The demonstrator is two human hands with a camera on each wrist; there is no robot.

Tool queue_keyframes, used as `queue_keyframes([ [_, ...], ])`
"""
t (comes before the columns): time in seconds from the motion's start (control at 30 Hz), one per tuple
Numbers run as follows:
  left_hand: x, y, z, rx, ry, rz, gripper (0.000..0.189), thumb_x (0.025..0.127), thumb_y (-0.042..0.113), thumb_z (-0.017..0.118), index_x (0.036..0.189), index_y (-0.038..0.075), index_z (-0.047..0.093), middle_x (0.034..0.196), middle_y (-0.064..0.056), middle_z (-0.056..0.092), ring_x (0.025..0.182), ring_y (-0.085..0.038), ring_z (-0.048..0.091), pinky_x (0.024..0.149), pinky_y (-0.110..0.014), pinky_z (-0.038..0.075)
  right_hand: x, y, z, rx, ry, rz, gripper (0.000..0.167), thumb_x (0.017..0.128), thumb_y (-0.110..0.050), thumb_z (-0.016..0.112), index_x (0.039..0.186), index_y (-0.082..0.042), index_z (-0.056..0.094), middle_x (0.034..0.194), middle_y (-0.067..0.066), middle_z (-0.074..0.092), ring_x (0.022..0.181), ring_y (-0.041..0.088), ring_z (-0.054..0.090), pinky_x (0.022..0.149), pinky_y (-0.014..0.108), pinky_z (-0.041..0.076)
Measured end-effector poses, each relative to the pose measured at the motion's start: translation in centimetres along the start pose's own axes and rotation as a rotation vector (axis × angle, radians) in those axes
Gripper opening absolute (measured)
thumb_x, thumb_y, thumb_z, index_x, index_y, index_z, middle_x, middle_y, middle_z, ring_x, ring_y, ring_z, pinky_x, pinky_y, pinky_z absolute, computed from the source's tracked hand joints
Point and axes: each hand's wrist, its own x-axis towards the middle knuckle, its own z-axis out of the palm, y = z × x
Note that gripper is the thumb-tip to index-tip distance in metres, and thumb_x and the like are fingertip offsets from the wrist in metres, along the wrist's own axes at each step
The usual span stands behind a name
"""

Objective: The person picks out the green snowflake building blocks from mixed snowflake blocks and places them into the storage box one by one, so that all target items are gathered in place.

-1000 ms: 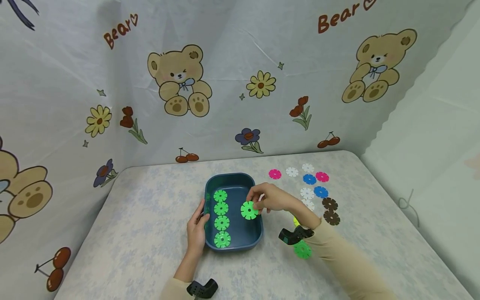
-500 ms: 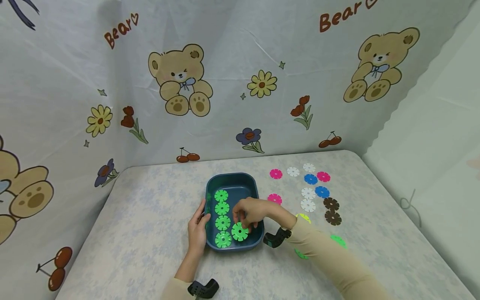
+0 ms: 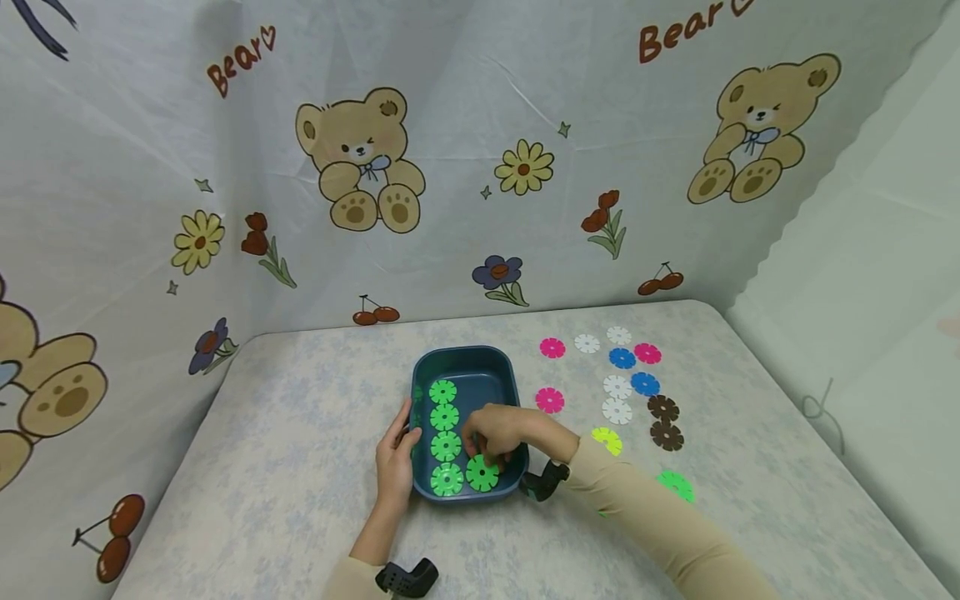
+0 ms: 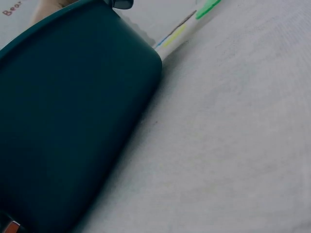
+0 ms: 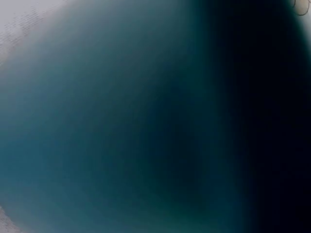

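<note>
In the head view a dark blue tray sits on the table. My left hand grips its left wall, thumb at the rim and fingers along the outside. Several green notched plastic discs form a column along the tray's left side. My right hand reaches into the tray's right half and pinches another green disc, low beside the column's nearest disc. The tray's outer wall fills much of the left wrist view. Blurred blue tray wall covers the right wrist view.
Right of the tray lie loose discs: pink, white, blue, brown, yellow and green. A further green one is mostly hidden under the right sleeve. A bear-patterned cloth stands behind the table.
My right hand has carried the green disc from the tray's right side down and left to the near end, beside the column. My left hand stays on the tray.
</note>
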Motion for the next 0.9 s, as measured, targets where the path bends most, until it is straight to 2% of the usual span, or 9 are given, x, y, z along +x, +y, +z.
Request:
queue_keyframes([
  [0.43, -0.1, 0.0, -0.1, 0.006, -0.008, 0.003, 0.048, 0.102, 0.010, 0.047, 0.150, 0.015, 0.042, 0.156, -0.003, 0.037, 0.132, -0.028, 0.044, 0.094, -0.012, 0.038, 0.1, -0.2, 0.6, -0.137, 0.037, 0.013, 0.018, 0.080, 0.003, 0.075, 0.080, -0.013, 0.066, 0.065, -0.005, 0.060, 0.050, 0.009, 0.058, 0.051, 0.021, 0.046],
  [0.63, -0.1, 0.0, 0.0, 0.001, -0.007, 0.000, 0.048, 0.102, 0.010, 0.048, 0.149, 0.014, 0.042, 0.156, -0.004, 0.037, 0.134, -0.029, 0.042, 0.094, -0.011, 0.037, 0.2, -0.2, 0.7, -0.205, 0.063, 0.019, 0.015, 0.081, 0.000, 0.075, 0.082, -0.014, 0.068, 0.068, -0.007, 0.059, 0.055, 0.008, 0.055, 0.053, 0.021, 0.044],
  [0.73, -0.1, 0.0, 0.1, 0.002, -0.009, -0.005, 0.048, 0.102, 0.010, 0.048, 0.150, 0.015, 0.042, 0.156, -0.004, 0.036, 0.134, -0.029, 0.042, 0.094, -0.011, 0.037, 0.0, 0.0, 0.5, -0.201, 0.106, -0.018, 0.012, 0.081, -0.002, 0.076, 0.084, -0.012, 0.070, 0.070, -0.007, 0.059, 0.060, 0.007, 0.052, 0.055, 0.021, 0.045],
  [0.8, -0.1, 0.1, 0.1, 0.006, -0.003, -0.009, 0.048, 0.102, 0.011, 0.048, 0.149, 0.015, 0.042, 0.156, -0.003, 0.037, 0.133, -0.028, 0.043, 0.093, -0.011, 0.038, -0.3, 0.1, 0.2, -0.169, 0.146, -0.081, 0.009, 0.082, -0.002, 0.075, 0.086, -0.009, 0.070, 0.071, -0.005, 0.060, 0.062, 0.006, 0.052, 0.057, 0.020, 0.045],
  [0.9, -0.1, 0.1, 0.1, 0.014, 0.011, -0.016, 0.048, 0.101, 0.010, 0.048, 0.149, 0.016, 0.043, 0.155, -0.002, 0.038, 0.130, -0.027, 0.044, 0.092, -0.012, 0.038, -1.2, 0.5, -0.7, -0.040, 0.188, -0.182, 0.007, 0.084, 0.000, 0.072, 0.090, -0.003, 0.070, 0.074, -0.001, 0.063, 0.062, 0.008, 0.058, 0.060, 0.020, 0.048],
])
